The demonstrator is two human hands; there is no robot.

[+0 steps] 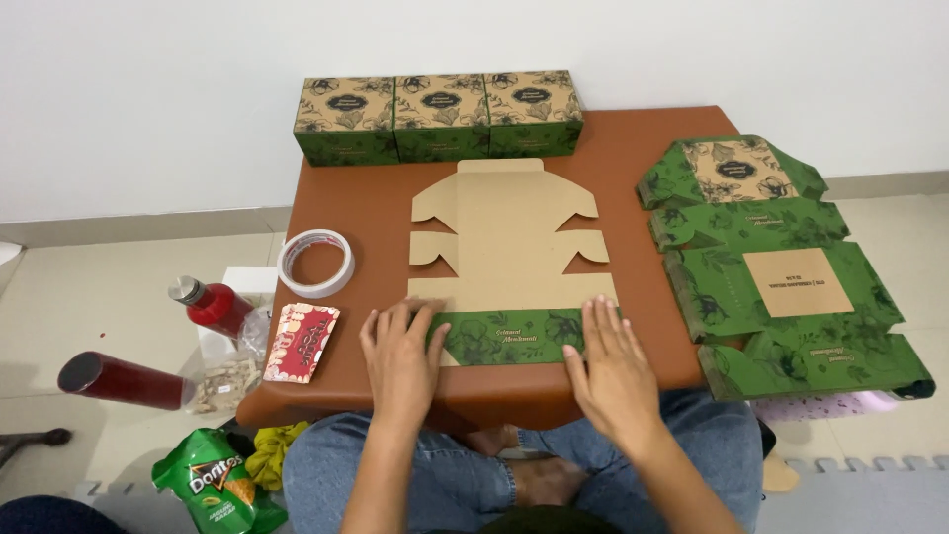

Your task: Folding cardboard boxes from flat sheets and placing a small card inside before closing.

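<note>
While the flat brown die-cut cardboard box blank lies printed side down at the middle of the low brown table, both hands press its folded-up green front flap: left hand and right hand spread flat, gripping nothing. 3 assembled green boxes line the far edge, out of the way.

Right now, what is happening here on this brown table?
A person sits at the brown table and presses both hands on a flat cardboard box blank. The left hand and the right hand hold down its near green flap, folded over the plain brown inside. Three finished green boxes stand in a row at the far edge. A stack of unfolded green blanks lies on the right, a tape roll on the left.
</note>
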